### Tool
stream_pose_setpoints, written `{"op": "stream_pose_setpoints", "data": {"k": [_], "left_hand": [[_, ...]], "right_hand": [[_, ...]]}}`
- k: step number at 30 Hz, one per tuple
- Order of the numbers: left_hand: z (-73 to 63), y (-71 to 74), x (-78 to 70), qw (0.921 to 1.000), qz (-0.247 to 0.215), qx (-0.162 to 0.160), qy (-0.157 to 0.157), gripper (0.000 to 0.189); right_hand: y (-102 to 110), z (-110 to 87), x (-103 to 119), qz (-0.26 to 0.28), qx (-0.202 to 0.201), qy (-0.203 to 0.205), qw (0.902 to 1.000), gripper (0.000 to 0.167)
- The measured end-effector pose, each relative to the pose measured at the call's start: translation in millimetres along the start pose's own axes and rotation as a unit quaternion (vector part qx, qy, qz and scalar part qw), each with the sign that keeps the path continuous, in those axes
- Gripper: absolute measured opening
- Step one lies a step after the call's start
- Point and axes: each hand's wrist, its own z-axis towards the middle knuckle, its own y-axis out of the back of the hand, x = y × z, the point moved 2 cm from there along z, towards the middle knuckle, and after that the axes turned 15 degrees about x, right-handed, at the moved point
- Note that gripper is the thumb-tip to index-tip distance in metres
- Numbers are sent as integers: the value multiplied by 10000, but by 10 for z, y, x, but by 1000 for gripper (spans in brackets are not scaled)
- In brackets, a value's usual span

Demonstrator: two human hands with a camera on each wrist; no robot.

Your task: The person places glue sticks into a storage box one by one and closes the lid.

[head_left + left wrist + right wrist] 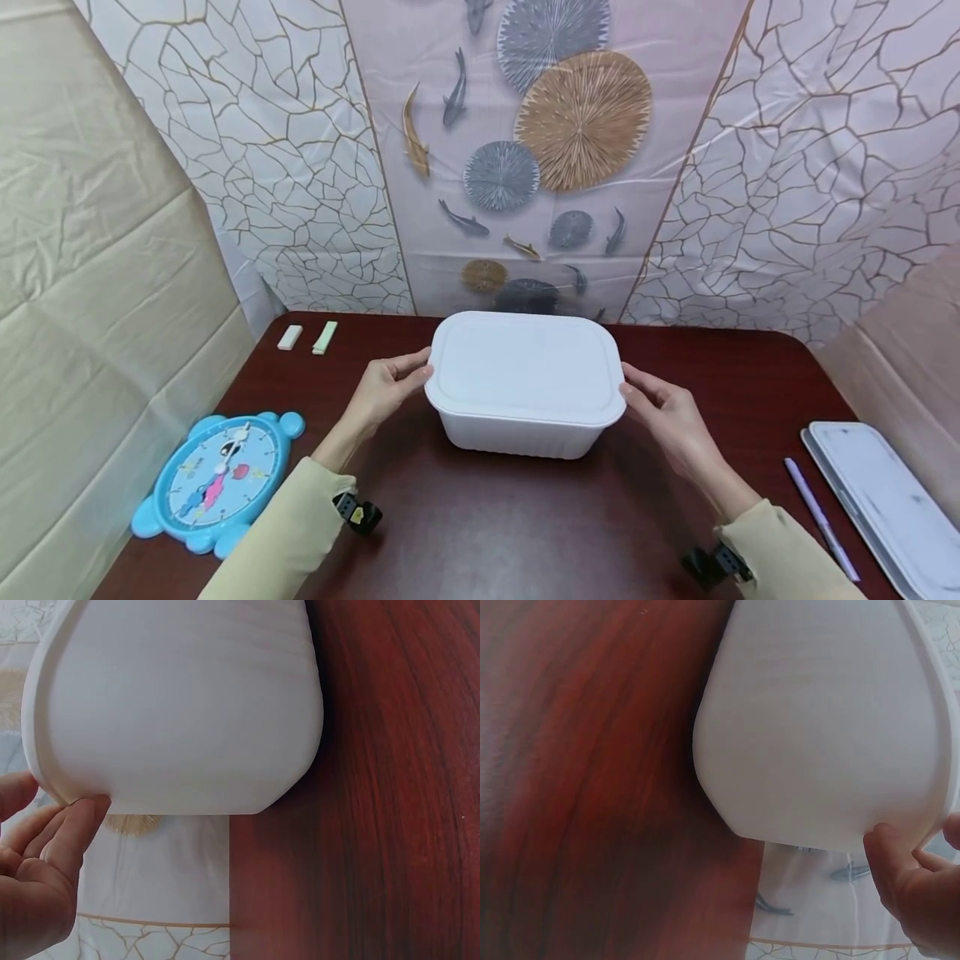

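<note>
A white lidded storage box (525,371) stands on the dark red table, its lid (525,358) lying flat across the top. At the box's left end, my left hand (382,390) pinches the rim, thumb at the lid's edge and fingertips beneath it; the left wrist view shows this hand (49,862) against the box wall (187,712). My right hand (667,417) holds the rim at the opposite end in the same way. In the right wrist view, a finger of that hand (919,889) touches the box's side wall (817,735). The closed lid hides the inside.
A blue toy clock (221,475) lies at the left. Behind it are a white eraser-like block (289,337) and a pale green strip (325,337). On the right lie a purple pen (821,518) and a flat white case (892,500). Patterned cloth (525,167) hangs behind the table (487,533).
</note>
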Motion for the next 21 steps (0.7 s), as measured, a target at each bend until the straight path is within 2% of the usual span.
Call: {"op": "stream_pose_setpoints", "data": {"k": [5,13,21], "left_hand": [[-13,-1,-16,9999,158,31,55,46],[-29,6,-3,9993,382,44,-28,45],[-37,13,16,9994,349,34,-24,44]], "right_hand": [[-5,-43,-14,-22,-70,28,10000,55],[-23,-30,-46,34,-62,24,10000,55],[-41,-43,-50,-36,-134,-32,9999,55]]}}
